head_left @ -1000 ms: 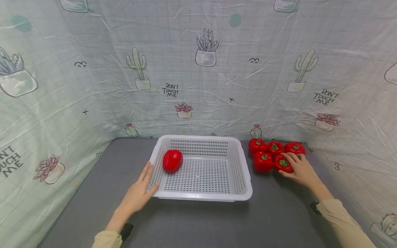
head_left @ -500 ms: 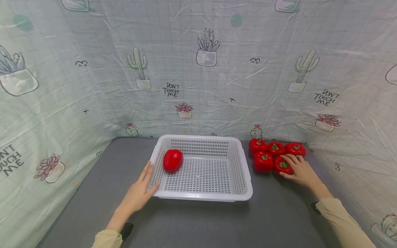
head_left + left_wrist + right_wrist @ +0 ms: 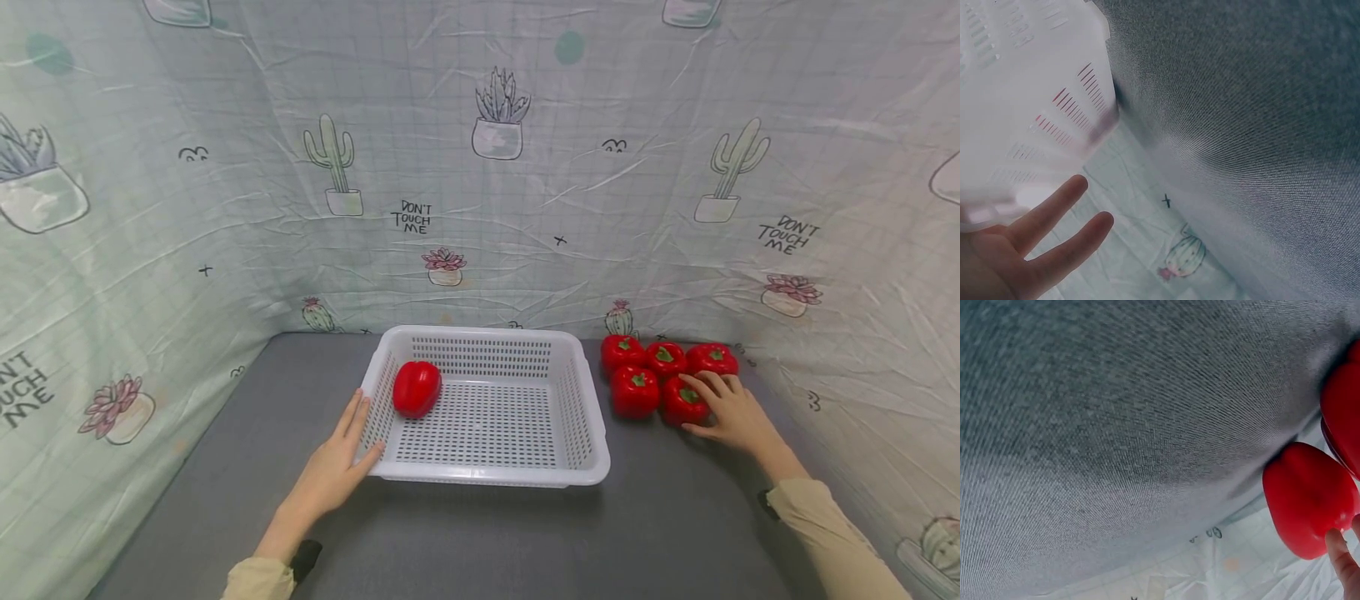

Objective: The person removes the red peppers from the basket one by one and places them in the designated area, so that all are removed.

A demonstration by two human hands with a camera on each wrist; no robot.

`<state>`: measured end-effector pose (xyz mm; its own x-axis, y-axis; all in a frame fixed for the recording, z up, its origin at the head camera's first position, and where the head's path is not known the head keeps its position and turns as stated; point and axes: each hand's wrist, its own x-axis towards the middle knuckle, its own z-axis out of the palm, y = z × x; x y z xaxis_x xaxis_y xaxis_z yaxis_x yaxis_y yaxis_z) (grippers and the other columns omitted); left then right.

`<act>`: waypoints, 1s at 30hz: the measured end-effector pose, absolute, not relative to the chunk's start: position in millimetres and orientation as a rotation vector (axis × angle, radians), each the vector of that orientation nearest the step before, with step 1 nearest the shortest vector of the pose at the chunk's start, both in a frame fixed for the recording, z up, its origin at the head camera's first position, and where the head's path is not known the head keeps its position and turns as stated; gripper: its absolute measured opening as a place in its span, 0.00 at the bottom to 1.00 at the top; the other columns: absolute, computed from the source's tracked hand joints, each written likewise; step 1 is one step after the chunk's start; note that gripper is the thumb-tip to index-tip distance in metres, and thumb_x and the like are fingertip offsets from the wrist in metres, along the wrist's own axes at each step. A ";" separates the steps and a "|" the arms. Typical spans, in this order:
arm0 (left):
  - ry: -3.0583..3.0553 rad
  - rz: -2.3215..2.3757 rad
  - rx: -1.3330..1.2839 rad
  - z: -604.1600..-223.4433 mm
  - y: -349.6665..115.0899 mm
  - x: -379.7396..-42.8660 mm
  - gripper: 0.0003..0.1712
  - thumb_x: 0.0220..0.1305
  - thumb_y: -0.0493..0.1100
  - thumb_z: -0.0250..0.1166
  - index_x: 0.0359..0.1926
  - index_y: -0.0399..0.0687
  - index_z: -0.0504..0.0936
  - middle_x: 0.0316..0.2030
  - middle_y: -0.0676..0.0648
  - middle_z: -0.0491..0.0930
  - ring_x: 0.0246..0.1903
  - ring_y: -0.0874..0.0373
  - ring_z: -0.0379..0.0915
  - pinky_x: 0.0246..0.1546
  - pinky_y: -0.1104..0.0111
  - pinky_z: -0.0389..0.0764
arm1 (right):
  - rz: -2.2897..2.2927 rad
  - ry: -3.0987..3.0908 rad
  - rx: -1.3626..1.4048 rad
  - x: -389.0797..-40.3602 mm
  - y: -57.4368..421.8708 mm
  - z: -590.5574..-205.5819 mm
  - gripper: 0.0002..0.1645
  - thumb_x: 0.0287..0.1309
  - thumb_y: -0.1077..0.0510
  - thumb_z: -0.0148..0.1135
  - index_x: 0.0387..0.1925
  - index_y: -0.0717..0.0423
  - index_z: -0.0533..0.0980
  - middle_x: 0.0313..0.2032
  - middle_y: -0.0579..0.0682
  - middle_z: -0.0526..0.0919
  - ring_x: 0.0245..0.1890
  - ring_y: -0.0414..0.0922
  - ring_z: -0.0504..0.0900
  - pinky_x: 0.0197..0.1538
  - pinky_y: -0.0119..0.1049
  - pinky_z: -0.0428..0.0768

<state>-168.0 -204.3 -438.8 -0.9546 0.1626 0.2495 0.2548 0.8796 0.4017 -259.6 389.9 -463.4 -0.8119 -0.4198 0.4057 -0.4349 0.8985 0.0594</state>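
My left hand (image 3: pixel 333 462) rests on the left rim of a white perforated plastic basket (image 3: pixel 480 477), its fingers extended. A red bell pepper (image 3: pixel 416 389) lies on its side inside the basket, at the left. On the right, my right hand (image 3: pixel 735 417) holds the front right red bell pepper (image 3: pixel 682 407) from its right side, thumb in front and fingers behind. Its green stem shows between them. Another bell pepper (image 3: pixel 1310 500) sits right behind, close to the fingers (image 3: pixel 1342 556) in the right wrist view. The thumb is out of that view.
Several more red bell peppers stand close together by the basket's right side, among them a front left one (image 3: pixel 635 393) and a back left one (image 3: pixel 621 352). A grey cloth (image 3: pixel 487 542) covers the table. A patterned curtain (image 3: pixel 480 250) hangs behind and along both sides.
My right thumb has shifted slightly toward me, and the front right pepper has turned a little more upright, showing more of itself. The left hand and basket stay put.
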 end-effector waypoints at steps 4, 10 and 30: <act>-2.843 -0.650 -0.322 -438.8 -203.9 -168.4 0.41 0.59 0.53 0.54 0.68 0.44 0.48 0.69 0.42 0.45 0.51 0.42 0.70 0.45 0.50 0.74 | 0.027 -2.624 0.644 -261.7 390.2 -466.0 0.51 0.25 0.47 0.76 0.56 0.51 0.63 0.49 0.59 0.67 0.44 0.59 0.65 0.36 0.58 0.71; -2.843 -0.647 -0.316 -439.9 -204.3 -168.9 0.41 0.59 0.52 0.55 0.68 0.44 0.48 0.69 0.43 0.45 0.51 0.42 0.70 0.45 0.50 0.74 | 0.005 -2.623 0.628 -264.6 388.4 -468.1 0.51 0.25 0.46 0.75 0.56 0.51 0.63 0.50 0.58 0.67 0.45 0.58 0.65 0.35 0.57 0.71; -2.848 -0.649 -0.317 -438.6 -203.7 -168.1 0.41 0.58 0.52 0.55 0.68 0.44 0.48 0.69 0.42 0.44 0.52 0.42 0.69 0.45 0.50 0.74 | 0.014 -2.607 0.586 -258.9 386.0 -463.8 0.50 0.27 0.42 0.73 0.56 0.50 0.63 0.51 0.56 0.66 0.46 0.58 0.65 0.33 0.52 0.67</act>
